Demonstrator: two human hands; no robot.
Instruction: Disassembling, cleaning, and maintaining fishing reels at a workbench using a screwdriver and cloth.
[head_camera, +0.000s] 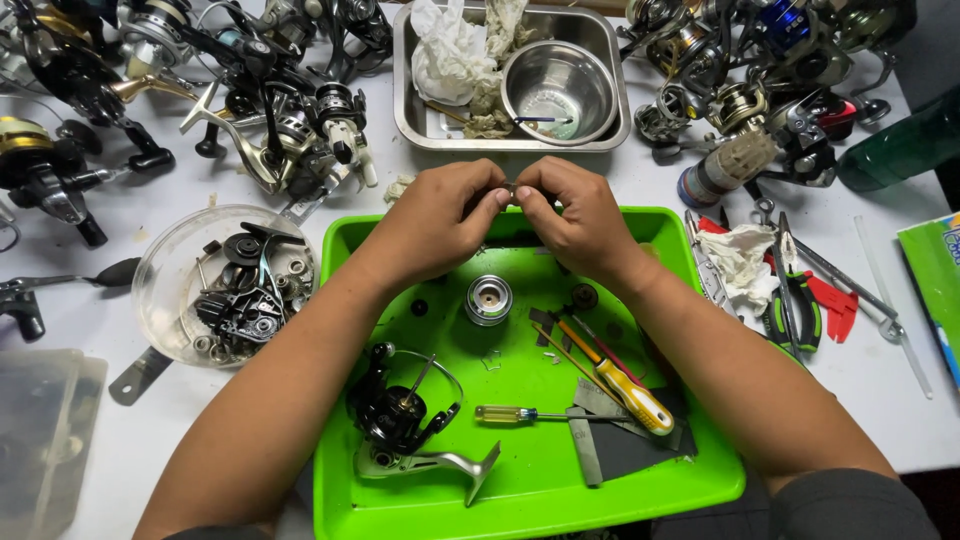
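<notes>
- Two hands meet over the far rim of the green tray (530, 490): left hand (440, 215) and right hand (580, 220), fingertips pressed together around a small metal part (510, 188). Both are pinched shut on it; the part is mostly hidden, so its kind cannot be told.
- Inside the green tray, near its middle: a silver spool (488, 298). Toward its near left corner, a black reel body (395, 410) with a silver handle arm. Toward its near right, a yellow-handled screwdriver (625, 385), a smaller screwdriver (515, 413) and flat grey strips.
- Beyond the tray's far rim: a steel pan (410, 100) holding crumpled tissue and a steel bowl (560, 90).
- Left of the tray: a clear round dish (160, 290) of dark reel pieces; further left and beyond, many reels lie on the surface (120, 440).
- Right of the tray: pliers (795, 305), a stained rag (740, 255), red-handled tools, and another heap of reels.
- Risk, as judged: the part is tiny and held only at the fingertips, right above the rim. A slip could send it outside the tray, into the gap before the steel pan or among the clutter, where it would be hard to find.
- Risk: forearms lie close over the black reel body and the screwdrivers; drawing the arms back carelessly could nudge loose bits about inside the tray.
</notes>
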